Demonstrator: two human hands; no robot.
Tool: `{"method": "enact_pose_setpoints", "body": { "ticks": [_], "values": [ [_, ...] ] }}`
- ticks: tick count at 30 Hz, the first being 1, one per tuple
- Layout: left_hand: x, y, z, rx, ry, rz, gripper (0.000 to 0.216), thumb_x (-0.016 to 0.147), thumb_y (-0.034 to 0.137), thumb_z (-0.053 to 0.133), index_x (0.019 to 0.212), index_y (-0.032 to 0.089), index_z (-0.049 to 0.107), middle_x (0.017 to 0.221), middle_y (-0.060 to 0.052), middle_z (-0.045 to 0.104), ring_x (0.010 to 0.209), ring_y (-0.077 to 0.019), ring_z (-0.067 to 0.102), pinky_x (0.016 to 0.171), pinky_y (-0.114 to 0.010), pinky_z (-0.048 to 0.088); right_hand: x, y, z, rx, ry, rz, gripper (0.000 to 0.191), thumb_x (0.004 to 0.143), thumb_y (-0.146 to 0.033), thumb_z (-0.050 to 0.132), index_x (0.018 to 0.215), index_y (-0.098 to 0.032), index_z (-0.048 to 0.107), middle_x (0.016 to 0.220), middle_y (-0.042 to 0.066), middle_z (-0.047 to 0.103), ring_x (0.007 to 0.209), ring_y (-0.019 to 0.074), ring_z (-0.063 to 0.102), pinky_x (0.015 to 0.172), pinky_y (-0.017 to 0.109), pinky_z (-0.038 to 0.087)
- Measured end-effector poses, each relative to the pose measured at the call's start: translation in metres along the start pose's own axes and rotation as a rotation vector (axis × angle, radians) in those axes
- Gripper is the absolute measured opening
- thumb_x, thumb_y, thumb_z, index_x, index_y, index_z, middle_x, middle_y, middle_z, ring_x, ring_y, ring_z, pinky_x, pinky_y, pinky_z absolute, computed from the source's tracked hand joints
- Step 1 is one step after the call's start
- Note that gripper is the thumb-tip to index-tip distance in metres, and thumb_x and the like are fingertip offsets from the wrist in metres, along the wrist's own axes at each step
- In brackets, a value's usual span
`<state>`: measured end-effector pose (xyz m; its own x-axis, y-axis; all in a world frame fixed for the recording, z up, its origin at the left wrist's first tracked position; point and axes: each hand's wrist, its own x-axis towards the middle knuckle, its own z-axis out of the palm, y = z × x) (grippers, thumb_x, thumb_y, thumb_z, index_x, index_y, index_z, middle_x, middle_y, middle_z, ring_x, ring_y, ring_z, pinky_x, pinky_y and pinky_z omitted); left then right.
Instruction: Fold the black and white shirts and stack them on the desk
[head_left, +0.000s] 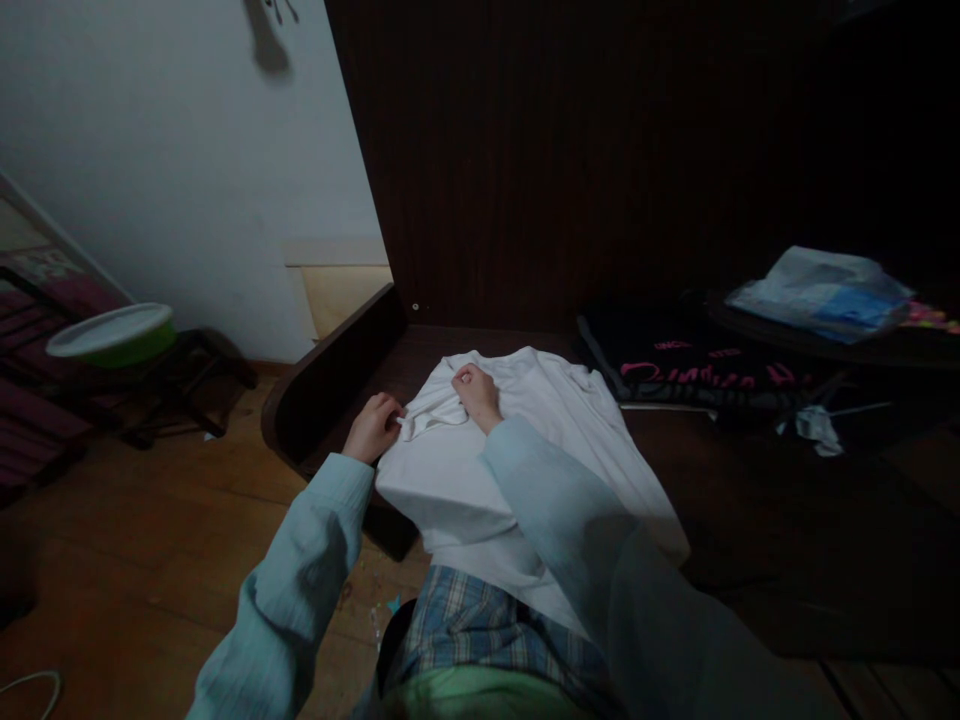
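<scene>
White garment at twelve o'clock before me, an edge in each grip.
My left grip (eleven) and right grip (twelve) pinch cloth. I'm apparently straightening it; that calls for even tension. Farther, pink-lettered black fabric, one o'clock.

Garment on the bench, before the panel, its near edge at the person's legs. Left hand at the garment's left edge; right hand upon it. To the right, a pile with a packet atop. Far left, a basin on a stool, beside the wall.
</scene>
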<state>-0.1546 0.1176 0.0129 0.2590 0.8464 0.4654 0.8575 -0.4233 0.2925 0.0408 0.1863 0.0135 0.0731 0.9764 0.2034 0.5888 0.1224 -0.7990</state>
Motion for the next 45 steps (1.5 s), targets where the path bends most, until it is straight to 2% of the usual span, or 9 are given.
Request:
{"method": "enact_pose_setpoints", "body": {
  "ticks": [5, 9, 13, 18, 22, 29, 34, 38, 45],
  "values": [
    [0.000, 0.000, 0.000, -0.062, -0.065, 0.038, 0.024, 0.062, 0.006, 0.042, 0.075, 0.020, 0.056, 0.085, -0.002, 0.060, 0.083, -0.0170, 0.054, 0.077, -0.030, 0.044, -0.003, -0.006, -0.003, -0.135, -0.059, 0.023, 0.019, 0.076, -0.023, 0.046, 0.091, -0.023, 0.058, 0.080, 0.001, 0.065, 0.080, 0.0174, 0.059, 0.068, 0.026, 0.042],
    [0.000, 0.000, -0.001, -0.071, -0.088, 0.003, 0.032, 0.062, 0.008, 0.042, 0.087, 0.019, 0.059, 0.086, -0.003, 0.063, 0.084, -0.0171, 0.056, 0.077, -0.030, 0.045, 0.003, -0.011, -0.006, -0.142, -0.174, 0.054, 0.036, 0.082, -0.043, 0.041, 0.104, -0.018, 0.054, 0.098, 0.010, 0.063, 0.094, 0.0230, 0.058, 0.078, 0.032, 0.041],
    [0.000, 0.001, -0.002, -0.067, -0.107, -0.008, 0.032, 0.064, 0.010, 0.042, 0.088, 0.019, 0.061, 0.088, -0.003, 0.065, 0.086, -0.0177, 0.057, 0.080, -0.030, 0.045, 0.011, 0.001, -0.011, 0.062, -0.406, 0.001, 0.058, 0.077, -0.058, 0.045, 0.115, -0.015, 0.049, 0.109, 0.013, 0.059, 0.092, 0.0210, 0.058, 0.081, 0.031, 0.041],
    [0.000, 0.001, -0.002, -0.051, -0.107, -0.045, 0.027, 0.069, 0.017, 0.044, 0.087, 0.020, 0.063, 0.090, -0.005, 0.066, 0.089, -0.0195, 0.058, 0.082, -0.032, 0.044, 0.007, 0.030, -0.016, 0.382, -0.510, -0.203, 0.053, 0.075, -0.036, 0.057, 0.124, -0.019, 0.043, 0.088, 0.003, 0.063, 0.079, 0.0139, 0.058, 0.073, 0.026, 0.044],
    [0.001, 0.002, -0.003, -0.042, -0.112, -0.043, 0.024, 0.070, 0.022, 0.047, 0.088, 0.021, 0.063, 0.092, -0.004, 0.065, 0.091, -0.0196, 0.057, 0.083, -0.031, 0.044, -0.002, 0.034, -0.020, 0.466, -0.419, -0.276, 0.039, 0.076, -0.032, 0.056, 0.114, -0.019, 0.054, 0.069, -0.002, 0.059, 0.063, 0.0101, 0.054, 0.063, 0.022, 0.042],
    [-0.001, 0.007, -0.005, -0.019, -0.118, -0.051, 0.025, 0.070, 0.030, 0.051, 0.090, 0.019, 0.060, 0.094, -0.006, 0.063, 0.091, -0.0209, 0.057, 0.083, -0.033, 0.044, -0.009, 0.027, -0.026, 0.331, -0.467, -0.363, 0.022, 0.066, -0.027, 0.064, 0.084, -0.015, 0.067, 0.061, -0.003, 0.055, 0.056, 0.0085, 0.047, 0.056, 0.021, 0.037],
    [-0.002, 0.008, -0.005, -0.011, -0.099, -0.092, 0.025, 0.069, 0.033, 0.052, 0.090, 0.019, 0.057, 0.092, -0.006, 0.061, 0.087, -0.0209, 0.058, 0.079, -0.033, 0.045, -0.002, 0.028, -0.032, 0.543, -0.587, -0.213, 0.023, 0.065, -0.018, 0.058, 0.086, -0.013, 0.064, 0.053, -0.006, 0.049, 0.050, 0.0075, 0.044, 0.051, 0.020, 0.033],
    [-0.001, 0.008, -0.005, -0.052, -0.107, -0.027, 0.015, 0.067, 0.029, 0.053, 0.079, 0.020, 0.055, 0.093, -0.006, 0.063, 0.089, -0.0207, 0.056, 0.080, -0.033, 0.044, 0.003, 0.028, -0.039, 0.670, -0.561, -0.085, 0.024, 0.064, -0.021, 0.056, 0.086, -0.014, 0.062, 0.049, -0.008, 0.041, 0.045, 0.0068, 0.038, 0.045, 0.019, 0.027],
    [0.000, 0.010, -0.007, -0.133, -0.128, -0.033, 0.024, 0.067, 0.042, 0.060, 0.075, 0.020, 0.058, 0.096, -0.007, 0.063, 0.092, -0.0218, 0.055, 0.084, -0.035, 0.043, -0.001, 0.026, -0.038, 0.578, -0.594, -0.140, 0.019, 0.058, -0.009, 0.046, 0.071, -0.015, 0.059, 0.041, -0.010, 0.033, 0.039, 0.0058, 0.031, 0.040, 0.019, 0.019]
  ]
}}
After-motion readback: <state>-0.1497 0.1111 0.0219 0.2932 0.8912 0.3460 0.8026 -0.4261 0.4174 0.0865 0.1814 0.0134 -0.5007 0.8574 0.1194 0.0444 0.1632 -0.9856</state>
